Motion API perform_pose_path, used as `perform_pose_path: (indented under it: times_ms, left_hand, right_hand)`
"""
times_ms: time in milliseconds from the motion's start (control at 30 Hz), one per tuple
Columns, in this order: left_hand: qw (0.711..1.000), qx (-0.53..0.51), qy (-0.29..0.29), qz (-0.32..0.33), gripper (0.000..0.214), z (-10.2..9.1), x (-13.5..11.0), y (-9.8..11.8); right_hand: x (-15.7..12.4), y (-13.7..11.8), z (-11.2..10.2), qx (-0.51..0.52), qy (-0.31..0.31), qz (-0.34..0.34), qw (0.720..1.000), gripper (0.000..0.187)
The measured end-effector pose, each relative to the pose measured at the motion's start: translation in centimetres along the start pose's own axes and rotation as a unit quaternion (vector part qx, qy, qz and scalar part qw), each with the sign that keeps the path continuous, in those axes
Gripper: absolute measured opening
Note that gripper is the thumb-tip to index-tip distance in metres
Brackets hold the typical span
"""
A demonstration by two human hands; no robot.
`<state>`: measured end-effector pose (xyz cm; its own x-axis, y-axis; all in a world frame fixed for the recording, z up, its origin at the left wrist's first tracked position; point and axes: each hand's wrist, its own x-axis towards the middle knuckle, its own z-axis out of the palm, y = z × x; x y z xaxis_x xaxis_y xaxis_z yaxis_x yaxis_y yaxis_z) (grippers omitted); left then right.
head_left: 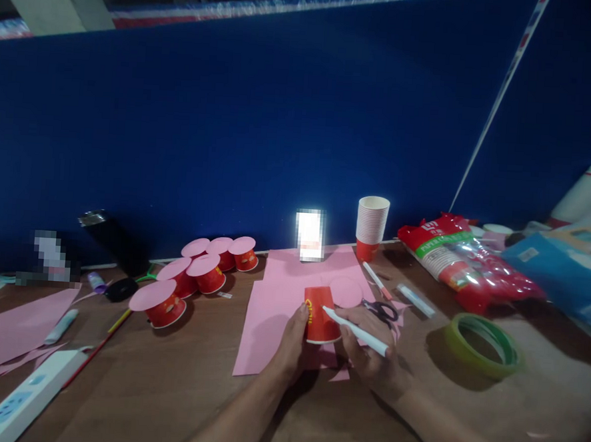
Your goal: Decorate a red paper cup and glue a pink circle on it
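My left hand [294, 339] grips the left side of a red paper cup [321, 310], which is upside down with its wide rim toward me. In my right hand [374, 346] is a white marker [356, 331], its tip at the cup's printed side; whether it touches I cannot tell. Sheets of pink paper [262, 319] lie beneath the cup. Just behind it is a pink paper circle [346, 293]. Black-handled scissors [383, 310] rest beside my right hand, their blades partly covered.
At left stand several red cups topped with pink discs [204, 265], and a white power strip [29, 395]. Stacked paper cups [372, 222] stand at the back, near a bag of cups [466, 261]. Green tape [485, 346] lies at right. A blue partition [261, 125] closes off the rear.
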<state>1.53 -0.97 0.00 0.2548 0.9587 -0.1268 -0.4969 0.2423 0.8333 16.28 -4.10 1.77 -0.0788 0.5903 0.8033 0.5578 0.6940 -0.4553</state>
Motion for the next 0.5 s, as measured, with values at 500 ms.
perform_pose_path:
  times_ms: [500]
  left_hand:
    - [0.997, 0.058, -0.025, 0.039, 0.052, -0.67, 0.15, -0.32]
  right_hand:
    - [-0.16, 0.56, 0.11, -0.023, 0.004, 0.025, 0.999, 0.018]
